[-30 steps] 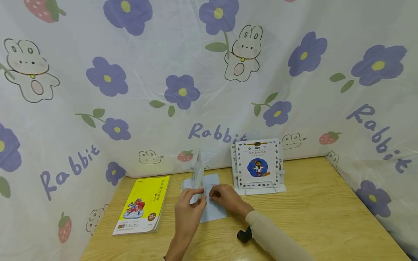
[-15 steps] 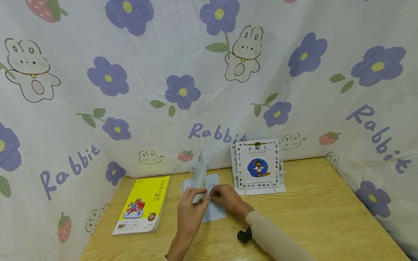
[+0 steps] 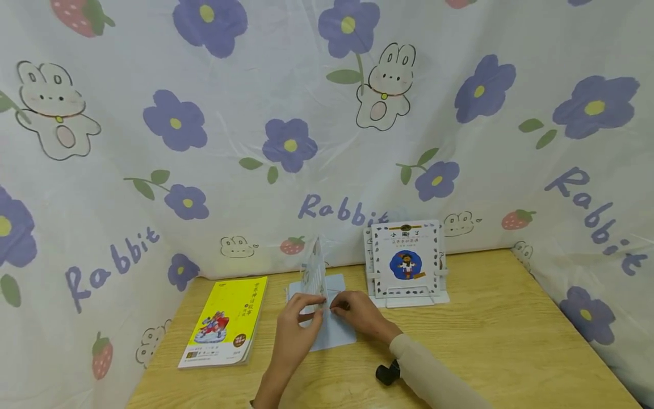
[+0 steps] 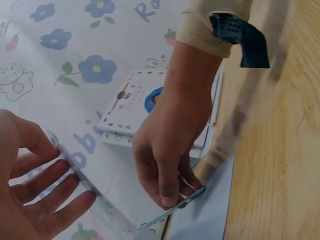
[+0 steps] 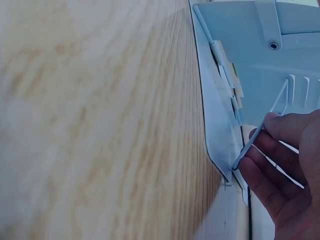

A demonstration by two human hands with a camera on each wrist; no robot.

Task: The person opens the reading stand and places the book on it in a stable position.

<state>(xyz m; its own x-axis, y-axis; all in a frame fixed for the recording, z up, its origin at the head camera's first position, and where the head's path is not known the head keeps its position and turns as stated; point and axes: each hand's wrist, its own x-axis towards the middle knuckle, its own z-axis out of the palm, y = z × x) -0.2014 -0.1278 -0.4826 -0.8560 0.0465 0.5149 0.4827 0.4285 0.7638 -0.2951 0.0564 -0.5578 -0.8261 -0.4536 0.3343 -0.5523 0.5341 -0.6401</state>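
A pale blue book stand lies on the table, its flat base [image 3: 337, 335] down and its thin panel [image 3: 314, 270] raised, nearly edge-on in the head view. At the panel's near edge, my left hand [image 3: 297, 335] has thumb and index fingertips close together, pinching it. In the left wrist view that hand's other fingers [image 4: 60, 195] extend along the panel. My right hand [image 3: 363, 314] pinches a bent wire support [image 5: 246, 149] of the stand between thumb and fingers, as the right wrist view shows. Part of the wire is hidden behind the fingers.
A second stand to the right bears a white book [image 3: 407, 261] upright against the patterned curtain [image 3: 230, 187]. Left of the hands, a yellow book [image 3: 225, 321] lies flat on the wooden table [image 3: 485, 335]. A black device [image 3: 388, 372] sits at the right sleeve.
My left hand and the raised panel have shifted slightly right. The right hand stays almost where it was, still pinching the wire. The head view has moved a little.
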